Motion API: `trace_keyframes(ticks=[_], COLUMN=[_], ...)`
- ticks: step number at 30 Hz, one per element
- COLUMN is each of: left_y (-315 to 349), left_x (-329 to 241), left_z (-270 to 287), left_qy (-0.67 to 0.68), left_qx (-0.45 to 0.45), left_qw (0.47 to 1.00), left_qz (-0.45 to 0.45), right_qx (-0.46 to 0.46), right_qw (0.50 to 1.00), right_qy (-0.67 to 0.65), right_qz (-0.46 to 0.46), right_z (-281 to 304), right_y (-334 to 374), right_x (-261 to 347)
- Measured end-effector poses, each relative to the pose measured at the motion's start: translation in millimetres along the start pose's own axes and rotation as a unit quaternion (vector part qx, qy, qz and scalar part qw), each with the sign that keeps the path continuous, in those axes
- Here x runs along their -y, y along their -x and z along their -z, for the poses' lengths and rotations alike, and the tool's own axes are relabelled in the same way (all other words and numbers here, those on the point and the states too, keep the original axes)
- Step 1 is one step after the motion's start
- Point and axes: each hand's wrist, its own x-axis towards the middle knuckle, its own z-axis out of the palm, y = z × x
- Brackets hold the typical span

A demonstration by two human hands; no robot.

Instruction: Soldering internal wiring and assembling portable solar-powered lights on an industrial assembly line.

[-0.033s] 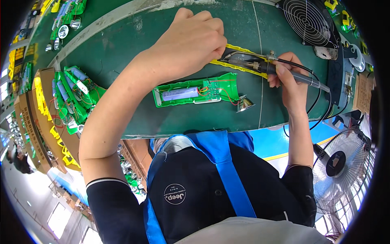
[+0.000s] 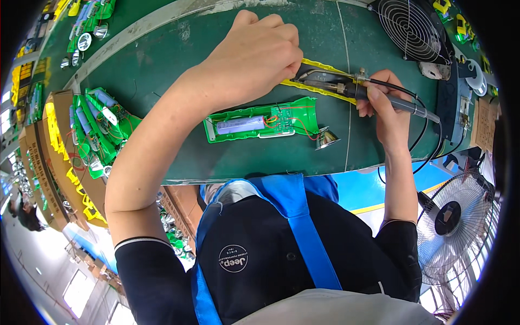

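Note:
My right hand grips the dark handle of a soldering iron, which has a thin bent metal tube along its tip. The tip points left into a yellow-edged, dark-lined shell half on the bench. Over the left end of this shell is my left hand, fingers curled closed. Its fingertips, and whatever they may pinch, are hidden. Closer to me lies a green flashlight shell half holding a purple battery cell and a green circuit board. Thin wires run from it to a reflector cup.
Several green shells with cells are piled at the left by a cardboard box. A black grilled fan stands far right, with a dark box-shaped unit nearby. Black cables loop beside my right wrist. A standing fan is beyond the bench.

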Motion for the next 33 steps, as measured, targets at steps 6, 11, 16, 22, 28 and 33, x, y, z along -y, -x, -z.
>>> trace_keyframes(ticks=[6, 11, 16, 22, 28, 33], left_y=[0, -1, -1, -1, -2, -2], left_x=[-2, -4, -4, -5, -7, -10], left_z=[-3, -3, -4, -3, -1, -1], left_qy=[-0.031, -0.045, -0.044, -0.045, -0.045, -0.045], left_qx=[-0.009, -0.010, -0.013, -0.017, -0.004, -0.001], left_qw=[0.999, 0.999, 0.999, 0.999, 0.999, 0.999], left_qz=[-0.003, -0.001, 0.002, 0.003, 0.005, 0.015], right_qx=[0.008, 0.002, -0.006, -0.060, -0.008, 0.016], right_qw=[1.000, 1.000, 0.999, 0.993, 0.998, 0.999], right_qy=[0.009, 0.019, 0.032, -0.090, -0.026, -0.034], right_qz=[0.015, 0.021, 0.009, 0.046, 0.054, 0.035], right_z=[-3, -4, 1, 1, 1, -2], right_y=[-1, 0, 3, 13, 10, 6], right_x=[1, 1, 2, -9, -8, -4])
